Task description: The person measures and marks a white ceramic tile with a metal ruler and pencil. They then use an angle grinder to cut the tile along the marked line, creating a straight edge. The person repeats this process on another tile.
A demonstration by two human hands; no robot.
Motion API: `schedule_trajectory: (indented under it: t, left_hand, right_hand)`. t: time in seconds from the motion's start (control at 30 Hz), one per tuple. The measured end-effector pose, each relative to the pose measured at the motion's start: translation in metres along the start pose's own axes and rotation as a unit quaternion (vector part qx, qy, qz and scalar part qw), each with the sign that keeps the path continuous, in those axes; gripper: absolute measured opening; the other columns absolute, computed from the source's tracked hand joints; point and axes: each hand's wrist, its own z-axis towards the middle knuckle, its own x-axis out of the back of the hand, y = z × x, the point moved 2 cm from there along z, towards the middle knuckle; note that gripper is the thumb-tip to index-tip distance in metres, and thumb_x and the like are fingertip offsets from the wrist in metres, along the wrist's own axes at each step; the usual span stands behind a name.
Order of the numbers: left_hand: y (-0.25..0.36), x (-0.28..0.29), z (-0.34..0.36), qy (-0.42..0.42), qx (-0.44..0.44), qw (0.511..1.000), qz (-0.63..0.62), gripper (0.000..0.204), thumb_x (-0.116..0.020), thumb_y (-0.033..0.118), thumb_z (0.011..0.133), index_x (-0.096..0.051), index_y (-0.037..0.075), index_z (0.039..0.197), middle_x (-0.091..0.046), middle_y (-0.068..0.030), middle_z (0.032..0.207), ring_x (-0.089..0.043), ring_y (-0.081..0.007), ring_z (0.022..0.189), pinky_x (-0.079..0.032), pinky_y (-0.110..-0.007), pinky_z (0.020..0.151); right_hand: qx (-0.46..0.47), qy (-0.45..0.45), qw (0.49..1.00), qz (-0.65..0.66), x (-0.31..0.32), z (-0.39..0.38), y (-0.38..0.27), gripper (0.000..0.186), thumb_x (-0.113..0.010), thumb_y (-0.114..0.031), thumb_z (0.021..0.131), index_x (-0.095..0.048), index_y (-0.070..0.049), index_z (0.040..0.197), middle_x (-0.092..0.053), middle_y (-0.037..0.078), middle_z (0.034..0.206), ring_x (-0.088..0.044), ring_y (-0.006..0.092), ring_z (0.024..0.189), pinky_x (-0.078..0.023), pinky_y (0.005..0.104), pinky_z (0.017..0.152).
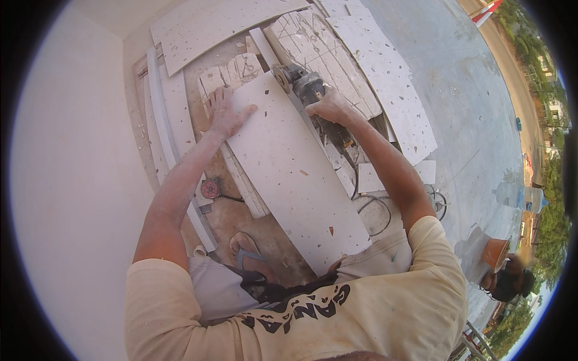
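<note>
A long white speckled slab [289, 174] lies lengthwise before me, its near end at my lap. My left hand [229, 114] rests on its far left edge, fingers spread and thumb out across the surface. My right hand [332, 109] is wrapped round an angle grinder [310, 87]. The grinder's disc [280, 78] sits at the slab's far right edge; whether it touches cannot be told. A black cord [354, 174] trails from the tool toward me. Rough pale blocks [331, 60] lie beyond and beside the slab.
Other speckled slabs [385, 78] lie to the right and far left. A pale straight bar [161, 114] runs along the left near the white wall [78, 150]. A red round tape measure [211, 189] is on the floor. At right, a person [509, 280] is beside an orange-brown container [495, 254].
</note>
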Motion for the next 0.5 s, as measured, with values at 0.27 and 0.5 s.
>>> schedule_trajectory:
  t: [0.27, 0.5]
  left_hand:
    - [0.0025, 0.0036, -0.0026, -0.006, 0.002, 1.000, -0.001, 0.081, -0.075, 0.060, 0.082, -0.050, 0.002, 0.133, -0.045, -0.0190, 0.133, -0.039, -0.0379, 0.128, -0.028, -0.053, 0.113]
    - [-0.0006, 0.0004, -0.0014, -0.010, 0.004, 1.000, 0.001, 0.082, -0.074, 0.062, 0.082, -0.050, 0.002, 0.133, -0.045, -0.0185, 0.133, -0.038, -0.0372, 0.129, -0.026, -0.054, 0.113]
  right_hand:
    - [0.002, -0.007, 1.000, -0.001, -0.0003, 0.0024, -0.0012, 0.057, -0.078, -0.025, 0.062, -0.068, 0.011, 0.105, -0.073, 0.020, 0.090, -0.073, 0.0282, 0.084, -0.058, 0.0364, 0.076]
    - [0.011, -0.001, 1.000, 0.003, -0.0016, 0.0073, 0.0002, 0.055, -0.078, -0.025, 0.062, -0.068, 0.011, 0.102, -0.073, 0.020, 0.087, -0.073, 0.0276, 0.081, -0.059, 0.0365, 0.074]
